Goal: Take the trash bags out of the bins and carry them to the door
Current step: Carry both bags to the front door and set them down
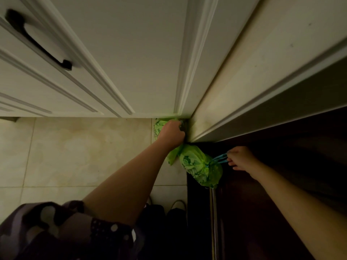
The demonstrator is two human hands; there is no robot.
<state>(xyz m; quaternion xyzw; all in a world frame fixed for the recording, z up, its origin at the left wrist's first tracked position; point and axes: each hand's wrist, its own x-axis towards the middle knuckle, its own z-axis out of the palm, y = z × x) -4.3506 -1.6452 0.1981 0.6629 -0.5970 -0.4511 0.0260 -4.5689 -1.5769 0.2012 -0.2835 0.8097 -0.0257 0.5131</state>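
Observation:
Two green patterned trash bags are down in the corner where a white cabinet meets the dark door. My left hand (173, 134) is closed on top of the far bag (158, 126), which sits on the floor against the cabinet base. The near bag (201, 166) is tied shut and lies tilted at the door's foot. My right hand (241, 158) pinches that bag's blue drawstring (219, 158), pulled taut to the right.
A white panelled cabinet (112, 62) with a black handle (37, 40) fills the top left. The white door frame (244, 91) and dark brown door (281, 184) stand on the right. Beige floor tiles (75, 156) lie to the left. Dark shoes (165, 222) sit below.

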